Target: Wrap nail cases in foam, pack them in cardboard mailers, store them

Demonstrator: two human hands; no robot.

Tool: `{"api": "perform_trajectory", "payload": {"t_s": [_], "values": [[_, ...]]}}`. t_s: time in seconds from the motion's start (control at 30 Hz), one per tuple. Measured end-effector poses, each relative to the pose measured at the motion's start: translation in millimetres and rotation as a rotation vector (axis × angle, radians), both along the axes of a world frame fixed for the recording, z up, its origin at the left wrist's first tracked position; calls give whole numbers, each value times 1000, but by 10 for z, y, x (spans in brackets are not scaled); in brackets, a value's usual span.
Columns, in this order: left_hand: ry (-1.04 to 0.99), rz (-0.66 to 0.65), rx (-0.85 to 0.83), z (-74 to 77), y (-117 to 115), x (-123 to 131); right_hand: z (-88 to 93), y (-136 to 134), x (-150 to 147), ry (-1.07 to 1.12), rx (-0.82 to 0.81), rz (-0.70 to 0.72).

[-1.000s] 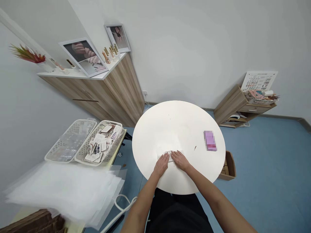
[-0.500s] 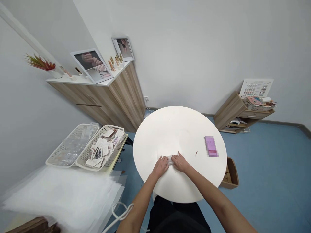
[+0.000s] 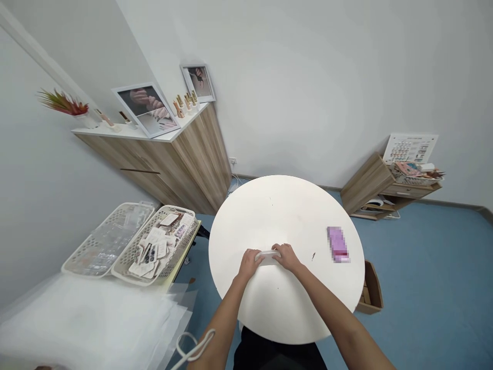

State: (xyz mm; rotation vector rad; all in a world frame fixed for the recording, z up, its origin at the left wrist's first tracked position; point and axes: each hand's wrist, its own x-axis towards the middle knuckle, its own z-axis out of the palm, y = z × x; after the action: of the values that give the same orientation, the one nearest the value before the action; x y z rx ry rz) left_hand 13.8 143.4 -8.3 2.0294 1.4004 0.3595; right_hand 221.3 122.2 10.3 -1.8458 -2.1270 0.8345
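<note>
Slightly left of the middle of the round white table (image 3: 281, 205), a long, narrow, whitish piece, perhaps plastic (image 3: 268, 257), lies between the person's left hand (image 3: 250, 263) and right hand (image 3: 285, 257). The left fingers grasp its left end and the right fingers curl over its right end, with the thumbs seemingly on the near side.

To handle it well, both ends probably want equal, light pressure, since a harder squeeze on one side could twist or crease something this slim. Holding the wrists level and the ends parallel to the table's near edge should spread the strain evenly. The dark, thin mark (image 3: 313, 256) on the table's right half is best avoided, in case it smears.

The piece looks pale and faintly glossy, with a brighter rounded band along its far edge and a flatter, duller face towards the person. It seems straight, without an obvious sag. Whether it rests on the table or is lifted just above it cannot be told, and any print is too small to read.
</note>
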Motion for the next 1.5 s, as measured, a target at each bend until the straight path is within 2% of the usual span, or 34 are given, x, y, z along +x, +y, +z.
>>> {"api": "perform_trajectory", "payload": {"t_s": [0.1,0.23,0.4,0.5,0.6,0.67,0.77,0.83,0.93,1.0,1.1,1.2,1.27,1.33,1.43,1.5], "values": [[55,57,-30,-76,60,52,-92,92,29,10,-56,-51],[136,86,-52,-149,93,122,-159,177,22,-86,-85,-75],[186,39,-8,-152,87,161,-153,139,-39,-193,5,-19],[199,17,77,-115,63,150,-106,71,-52,-264,71,-2],[220,16,260,-61,5,102,-64,-30,-36,-309,140,-14],[222,-96,366,-35,-59,56,-61,-118,-20,-286,203,74],[229,-340,416,-51,-163,-14,-107,-254,-7,-246,223,243],[259,-370,390,-99,-220,-47,-154,-329,-13,-243,185,255],[305,-316,350,-179,-282,-66,-214,-422,-25,-229,168,140],[312,-290,349,-209,-326,-60,-241,-487,-18,-241,163,-64],[317,-262,351,-209,-435,-31,-287,-595,28,-283,63,-462],[322,-241,356,-202,-602,15,-369,-700,93,-281,-69,-678],[318,-227,363,-215,-726,46,-439,-757,130,-270,-133,-690],[314,-216,364,-236,-832,72,-503,-801,154,-262,-141,-616],[310,-209,363,-252,-922,93,-527,-836,145,-239,-16,-497],[312,-212,367,-241,-937,99,-476,-843,89,-191,69,-508]]}}
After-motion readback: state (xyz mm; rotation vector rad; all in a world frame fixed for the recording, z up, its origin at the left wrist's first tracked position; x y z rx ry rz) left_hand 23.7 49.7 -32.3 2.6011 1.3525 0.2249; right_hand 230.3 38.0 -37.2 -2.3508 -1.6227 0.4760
